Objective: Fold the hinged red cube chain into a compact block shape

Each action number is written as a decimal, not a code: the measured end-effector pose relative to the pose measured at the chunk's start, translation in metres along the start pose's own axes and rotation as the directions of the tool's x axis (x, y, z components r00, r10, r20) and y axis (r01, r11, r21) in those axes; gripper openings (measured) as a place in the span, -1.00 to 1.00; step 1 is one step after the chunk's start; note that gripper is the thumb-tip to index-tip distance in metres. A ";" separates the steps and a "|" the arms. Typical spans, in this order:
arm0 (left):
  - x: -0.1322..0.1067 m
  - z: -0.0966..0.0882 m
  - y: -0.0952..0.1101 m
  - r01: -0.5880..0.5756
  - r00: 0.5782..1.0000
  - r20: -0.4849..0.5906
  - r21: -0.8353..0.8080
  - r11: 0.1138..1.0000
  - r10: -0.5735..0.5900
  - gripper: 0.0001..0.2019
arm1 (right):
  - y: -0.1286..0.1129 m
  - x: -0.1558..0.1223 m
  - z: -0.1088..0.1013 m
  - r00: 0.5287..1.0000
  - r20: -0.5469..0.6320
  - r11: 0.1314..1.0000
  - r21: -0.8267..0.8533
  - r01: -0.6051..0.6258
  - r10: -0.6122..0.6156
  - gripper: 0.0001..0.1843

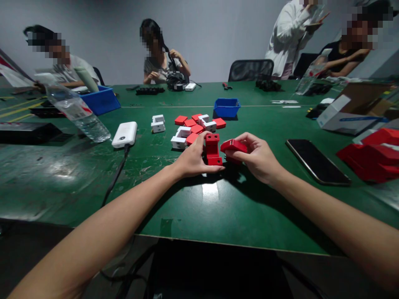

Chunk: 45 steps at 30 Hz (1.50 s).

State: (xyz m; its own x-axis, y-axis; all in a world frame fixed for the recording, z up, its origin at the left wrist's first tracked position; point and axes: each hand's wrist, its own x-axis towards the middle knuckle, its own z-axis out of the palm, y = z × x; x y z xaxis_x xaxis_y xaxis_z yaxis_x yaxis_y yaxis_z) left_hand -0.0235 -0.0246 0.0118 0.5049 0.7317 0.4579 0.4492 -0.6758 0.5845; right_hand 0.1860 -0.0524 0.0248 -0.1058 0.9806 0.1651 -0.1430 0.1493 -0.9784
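My left hand [195,158] is closed around a red U-shaped plastic bracket [213,150], thumb along its near end and fingers at its far end. Small holes show in the bracket's end blocks. Just to the right, my right hand [257,155] pinches a red plastic block [233,145] between thumb and fingers. Its underside is in shadow, and I cannot make out what is below it. A narrow gap separates the two red pieces. Behind my left hand lie several red blocks [190,123] mixed with white U-shaped brackets [181,138]. Another white bracket [158,123] stands apart to the left.
A blue bin [227,108] stands beyond the parts. On the left are a white power bank [124,135] with a black cable and a tilted-looking water bottle [77,112]. A phone [317,161] and a red bag [370,155] lie right. Several people are across the green table [199,216].
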 end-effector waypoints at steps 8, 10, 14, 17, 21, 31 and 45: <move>0.000 0.001 -0.001 -0.015 1.000 -0.003 -0.005 1.000 0.015 -0.08 | -0.003 -0.001 0.003 0.995 0.066 0.993 -0.087 0.074 -0.068 -0.66; 0.000 0.001 -0.001 -0.016 1.000 -0.006 -0.001 1.000 0.016 -0.08 | -0.002 0.000 0.002 0.994 0.071 0.991 -0.096 0.090 -0.083 -0.68; 0.000 0.001 -0.001 -0.021 1.000 -0.007 0.003 1.000 0.021 -0.09 | -0.001 0.001 0.000 0.988 0.085 0.986 -0.095 0.135 -0.127 -0.73; 0.000 0.001 -0.001 -0.019 1.000 -0.009 0.000 1.000 0.019 -0.10 | 0.000 0.002 0.000 0.983 0.093 0.980 -0.109 0.168 -0.158 -0.77; 0.000 0.001 -0.001 -0.008 1.000 -0.004 -0.005 1.000 0.008 -0.09 | 0.000 0.002 0.001 0.992 0.071 0.988 -0.106 0.110 -0.102 -0.72; 0.000 0.001 -0.002 -0.012 1.000 -0.005 -0.006 1.000 0.012 -0.04 | -0.004 0.000 0.004 1.000 0.006 0.997 -0.082 -0.005 0.006 -0.58; 0.000 0.000 -0.002 -0.007 1.000 -0.001 -0.016 1.000 0.007 -0.02 | -0.001 0.000 0.003 0.999 0.026 0.999 -0.004 -0.039 0.039 -0.28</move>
State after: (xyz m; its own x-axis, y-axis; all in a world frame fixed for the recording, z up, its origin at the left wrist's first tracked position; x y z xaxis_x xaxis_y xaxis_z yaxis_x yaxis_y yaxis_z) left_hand -0.0242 -0.0236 0.0105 0.5075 0.7271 0.4624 0.4336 -0.6792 0.5921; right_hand 0.1833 -0.0524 0.0258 -0.1368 0.9820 0.1301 -0.1344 0.1117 -0.9846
